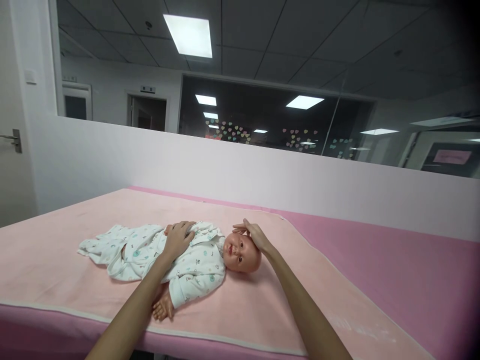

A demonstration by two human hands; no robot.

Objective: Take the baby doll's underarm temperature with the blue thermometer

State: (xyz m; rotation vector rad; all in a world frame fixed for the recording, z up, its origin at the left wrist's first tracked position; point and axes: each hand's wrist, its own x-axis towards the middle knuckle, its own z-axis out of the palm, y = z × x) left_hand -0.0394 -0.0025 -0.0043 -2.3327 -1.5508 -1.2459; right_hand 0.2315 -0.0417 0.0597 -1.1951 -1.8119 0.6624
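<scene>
A baby doll (202, 262) in a white printed top and trousers lies on its back, its head to the right and its legs to the left. Across its belly rests my left hand (180, 239), fingers stretched flat on the cloth. My right hand (252, 233) is at the far side of the doll's head (242, 254), touching it near the temple with fingers extended. Neither hand grips anything. One doll hand (163, 306) pokes out of the near sleeve; the doll's feet are not visible.
Under the doll is a peach mat (262, 320) with a pale edging, spread over a pink padded surface (345, 245). A low white wall (240, 172) with a window above runs behind it. At far left stands a door with a metal handle (15, 140).
</scene>
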